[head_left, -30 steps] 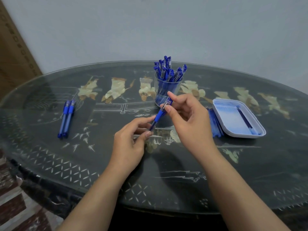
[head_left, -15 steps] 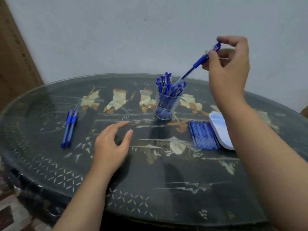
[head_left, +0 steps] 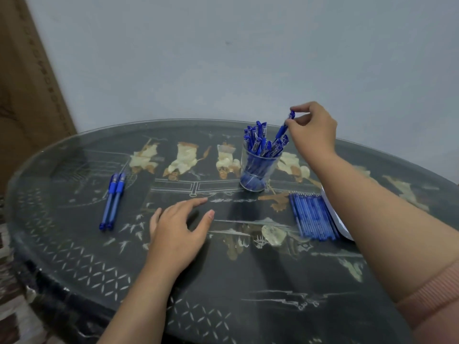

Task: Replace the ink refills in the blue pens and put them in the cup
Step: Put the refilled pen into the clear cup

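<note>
blue pen (head_left: 282, 131), lower end among the other pens (head_left: 255, 142) crowding the clear cup (head_left: 257, 171), my right hand (head_left: 311, 130) pinching its top.
my left hand (head_left: 177, 229) is resting open on the dark table (head_left: 248, 281), holding nothing. two more pens (head_left: 113, 202) are lying side by side to its left. my right forearm (head_left: 367, 219) is hiding part of a white tray (head_left: 344, 230) beside the blue refills (head_left: 311, 216). pen print is too small to read.
</note>
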The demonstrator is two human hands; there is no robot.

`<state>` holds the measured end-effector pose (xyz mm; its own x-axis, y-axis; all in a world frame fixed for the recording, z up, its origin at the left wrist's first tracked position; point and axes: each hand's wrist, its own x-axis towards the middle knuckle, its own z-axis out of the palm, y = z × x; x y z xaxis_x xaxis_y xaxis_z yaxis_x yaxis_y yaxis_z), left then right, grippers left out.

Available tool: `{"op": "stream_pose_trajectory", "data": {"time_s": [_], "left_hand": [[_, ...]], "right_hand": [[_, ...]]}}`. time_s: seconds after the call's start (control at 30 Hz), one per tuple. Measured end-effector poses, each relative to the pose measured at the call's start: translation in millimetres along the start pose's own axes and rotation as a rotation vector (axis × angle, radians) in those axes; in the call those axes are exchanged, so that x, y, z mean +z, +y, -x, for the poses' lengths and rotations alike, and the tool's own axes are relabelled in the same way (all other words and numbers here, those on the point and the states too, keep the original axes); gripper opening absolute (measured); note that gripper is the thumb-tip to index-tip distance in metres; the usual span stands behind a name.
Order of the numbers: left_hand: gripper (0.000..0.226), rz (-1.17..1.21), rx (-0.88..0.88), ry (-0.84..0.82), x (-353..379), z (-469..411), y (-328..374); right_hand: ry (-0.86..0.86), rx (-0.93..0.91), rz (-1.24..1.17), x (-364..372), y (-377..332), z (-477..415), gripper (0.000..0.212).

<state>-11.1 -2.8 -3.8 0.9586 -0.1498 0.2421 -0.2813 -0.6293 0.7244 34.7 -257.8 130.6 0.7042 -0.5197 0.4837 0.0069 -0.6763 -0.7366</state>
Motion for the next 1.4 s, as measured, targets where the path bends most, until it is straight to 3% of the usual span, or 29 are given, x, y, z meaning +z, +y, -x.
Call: {"op": "stream_pose_trajectory", "data": {"time_s": [0.43, 0.6, 0.73, 0.83, 0.93, 1.03, 1.13, 1.4], "left_hand": [[0.027, -0.021, 0.013, 0.016, 1.7, -1.8, -0.2], [0.027, 0.148, 0.032, 0.078, 1.5, -2.7, -0.9], [0.020, 0.207, 0.028, 0.247, -22.0, -4.1, -3.2], [0.019, 0.145, -0.042, 0.399, -47.6, -4.0, -21.5], [0.021, 0.034, -0.183, 0.472, -73.3, -0.9, -48.3], [0.026, -0.059, -0.335, 0.421, -98.4, 3.6, -68.8], [0.033, -0.186, -0.362, 0.344, -112.9, 9.4, -87.5], [0.040, -0.361, -0.408, 0.162, -106.6, 15.0, -107.4]], "right_hand": [[-0.287, 0.032, 0.197, 12.1, 1.2, -3.8, 0.021], [-0.157, -0.071, 0.155, 5.7, -4.7, 2.5, 0.028], [0.019, -0.319, 0.200, 16.3, -24.1, 32.1, 0.022], [-0.031, -0.413, 0.129, 44.3, -50.5, 74.5, 0.018], [-0.228, -0.341, 0.043, 84.7, -63.9, 115.8, 0.012], [-0.418, -0.235, 0.031, 123.8, -70.2, 151.5, 0.013], [-0.566, -0.111, 0.042, 162.4, -75.8, 178.4, 0.013], [-0.605, 0.010, 0.175, 225.8, -101.3, 196.0, 0.029]]}}
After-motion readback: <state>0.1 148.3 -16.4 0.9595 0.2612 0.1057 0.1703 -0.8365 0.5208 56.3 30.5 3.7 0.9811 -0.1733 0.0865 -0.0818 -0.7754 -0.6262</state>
